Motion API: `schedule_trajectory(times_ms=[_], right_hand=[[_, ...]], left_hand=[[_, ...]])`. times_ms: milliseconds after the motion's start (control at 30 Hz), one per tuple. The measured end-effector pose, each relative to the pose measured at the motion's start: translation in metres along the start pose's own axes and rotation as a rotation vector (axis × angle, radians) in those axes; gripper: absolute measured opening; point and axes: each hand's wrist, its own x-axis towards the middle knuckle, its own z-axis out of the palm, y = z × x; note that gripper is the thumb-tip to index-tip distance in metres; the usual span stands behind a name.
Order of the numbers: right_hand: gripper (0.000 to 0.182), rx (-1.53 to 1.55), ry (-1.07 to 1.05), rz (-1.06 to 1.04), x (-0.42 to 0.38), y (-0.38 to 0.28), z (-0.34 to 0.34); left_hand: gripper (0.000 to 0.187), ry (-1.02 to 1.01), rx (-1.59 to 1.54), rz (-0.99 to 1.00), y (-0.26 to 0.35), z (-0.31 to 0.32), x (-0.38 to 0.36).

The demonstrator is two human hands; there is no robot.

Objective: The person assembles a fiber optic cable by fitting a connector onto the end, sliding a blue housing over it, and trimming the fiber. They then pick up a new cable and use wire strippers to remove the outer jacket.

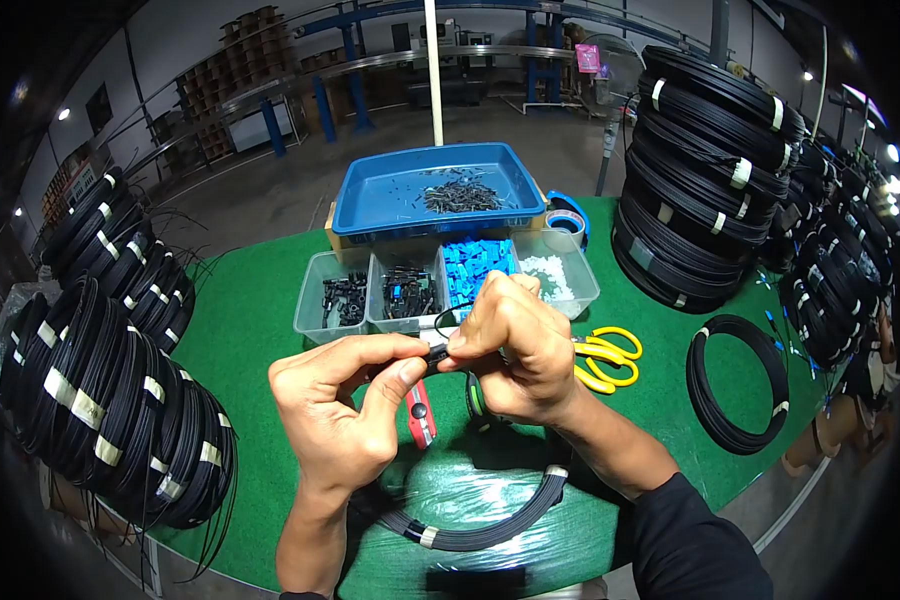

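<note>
My left hand (345,405) pinches a small black cylindrical connector piece (437,353) between thumb and forefinger. At its other end, my right hand (515,350) has its fingers closed on the same piece, and a thin black cable loops up beside them. Below both hands lies a coil of black cable (495,537) bound with pale tape, partly covered by my wrists. A red utility knife (420,415) rests under the pinch. Just right of it, a black and green tool (476,402) is half hidden. Yellow-handled scissors (605,362) lie beside my right hand.
Clear bins hold black parts (345,300), more black parts (408,292), blue connector parts (477,268) and white pieces (550,275). Behind stands a blue tray (370,215) with black scraps. Cable stacks (120,410) (705,180) flank the green table (240,310); one coil (698,385) lies right.
</note>
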Motion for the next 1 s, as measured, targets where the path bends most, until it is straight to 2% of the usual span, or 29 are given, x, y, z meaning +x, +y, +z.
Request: schedule_trajectory(times_ms=[167, 267, 333, 367, 433, 467, 533, 633, 767, 833, 1000], right_hand=[[0.028, 0.033, -0.013, -0.039, 0.001, 0.002, -0.003], [0.028, 0.029, -0.026, -0.052, 0.002, 0.004, -0.004], [0.027, 0.035, -0.039, -0.051, 0.003, 0.005, -0.006], [0.026, 0.051, -0.074, -0.043, 0.004, 0.005, -0.006], [0.025, 0.070, -0.108, -0.035, 0.007, 0.004, -0.009], [0.023, 0.098, -0.164, 0.008, 0.009, 0.003, -0.011], [0.016, 0.160, -0.274, 0.133, 0.014, 0.002, -0.018], [0.012, 0.367, -0.263, 0.497, 0.011, -0.001, -0.020], [0.012, 0.282, -0.313, 0.529, 0.020, -0.008, -0.025], [0.010, 0.118, -0.458, 0.510, 0.023, -0.009, -0.032], [0.010, 0.161, -0.359, 0.557, 0.020, -0.009, -0.031]], left_hand=[[0.014, -0.038, 0.015, -0.001, -0.003, -0.002, 0.004], [0.015, -0.079, 0.078, 0.109, -0.006, -0.006, 0.008], [0.017, -0.169, 0.183, 0.264, -0.007, -0.012, 0.012], [0.017, -0.170, 0.184, 0.262, -0.008, -0.013, 0.013], [0.017, -0.178, 0.299, 0.381, -0.008, -0.016, 0.015], [0.017, -0.178, 0.301, 0.379, -0.009, -0.017, 0.016], [0.018, -0.174, 0.338, 0.542, -0.015, -0.017, 0.020], [0.018, -0.176, 0.317, 0.597, -0.027, -0.016, 0.024], [0.021, -0.214, 0.300, 0.590, -0.034, -0.019, 0.025], [0.021, -0.228, 0.325, 0.595, -0.034, -0.018, 0.026], [0.022, -0.229, 0.394, 0.627, -0.035, -0.016, 0.025]])
